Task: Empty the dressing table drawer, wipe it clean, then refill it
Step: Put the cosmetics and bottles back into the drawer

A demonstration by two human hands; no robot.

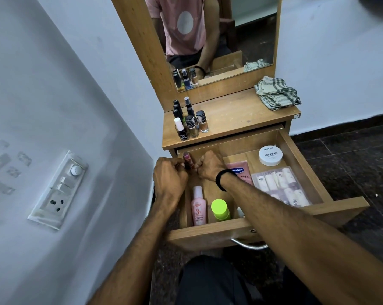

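Observation:
The wooden drawer point(300, 164) of the dressing table is pulled out. Both hands reach into its back left corner. My left hand point(169, 176) and my right hand point(209, 166) close around small dark and pink lipstick tubes point(187, 160); which hand holds which tube is hidden by the fingers. Still in the drawer lie a pink bottle point(198, 206), a bottle with a lime-green cap point(220, 209), a pink Vaseline sachet point(241, 172), a white nail polish remover jar point(270, 155) and a clear pack of false nails point(282, 186). Several nail polish bottles point(189, 121) stand on the tabletop.
A checked cloth point(276, 93) lies bunched at the tabletop's back right. A mirror point(219, 40) rises behind the table. The wall with a switch panel point(59, 190) is close on the left. Dark tiled floor point(351, 155) extends to the right. My knees are under the drawer front.

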